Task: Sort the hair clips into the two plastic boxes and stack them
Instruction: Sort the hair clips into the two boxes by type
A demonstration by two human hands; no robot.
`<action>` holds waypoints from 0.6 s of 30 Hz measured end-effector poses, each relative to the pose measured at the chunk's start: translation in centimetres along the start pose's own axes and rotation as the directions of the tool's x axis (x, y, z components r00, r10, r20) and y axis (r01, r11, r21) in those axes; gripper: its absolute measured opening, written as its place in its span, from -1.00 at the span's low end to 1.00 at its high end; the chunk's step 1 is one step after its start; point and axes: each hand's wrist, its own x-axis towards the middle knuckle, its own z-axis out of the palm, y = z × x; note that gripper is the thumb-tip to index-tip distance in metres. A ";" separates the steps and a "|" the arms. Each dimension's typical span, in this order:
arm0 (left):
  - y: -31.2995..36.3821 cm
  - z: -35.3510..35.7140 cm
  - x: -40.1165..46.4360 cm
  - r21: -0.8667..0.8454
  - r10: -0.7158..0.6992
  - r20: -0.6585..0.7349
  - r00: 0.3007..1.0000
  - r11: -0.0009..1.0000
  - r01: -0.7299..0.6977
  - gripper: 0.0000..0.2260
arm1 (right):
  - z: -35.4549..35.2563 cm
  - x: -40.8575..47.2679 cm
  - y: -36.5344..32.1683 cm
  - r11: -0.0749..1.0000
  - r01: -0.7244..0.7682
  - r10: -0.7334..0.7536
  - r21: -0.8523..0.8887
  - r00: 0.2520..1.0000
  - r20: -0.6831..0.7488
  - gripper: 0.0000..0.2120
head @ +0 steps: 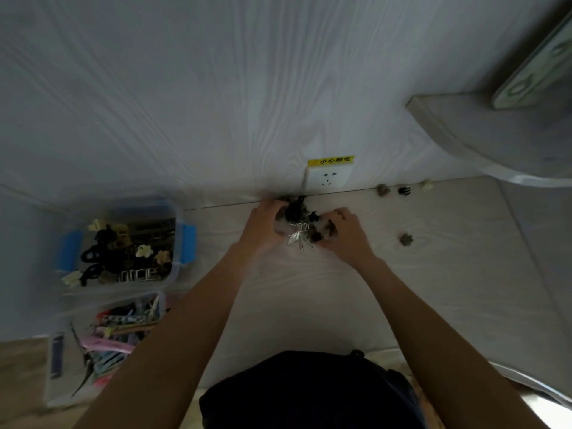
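Note:
Both my hands cup a pile of hair clips [301, 222] on the pale wooden table near the wall: black and brown claw clips and a silver one. My left hand [264, 226] presses the pile from the left, my right hand [342, 232] from the right. At the left stands a clear plastic box with blue latches [185, 243] holding claw clips in black, brown and cream. In front of it a second clear box [54, 394] holds long flat clips in pink, blue and other colours.
Loose clips lie by the wall at the right: a brown one [383, 190], a black one [404, 190], a cream one [426, 184], and another brown one [406, 239] nearer. A wall socket [328, 177] with a yellow label sits behind the pile. A curved shelf [483, 131] juts out upper right.

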 end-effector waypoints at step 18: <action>-1.1 0.6 -1.8 -0.007 -0.106 -0.102 0.989 0.994 0.106 -0.81 | 1.1 -1.7 -1.8 0.998 -0.056 0.055 -0.024 0.998 -0.035 -0.59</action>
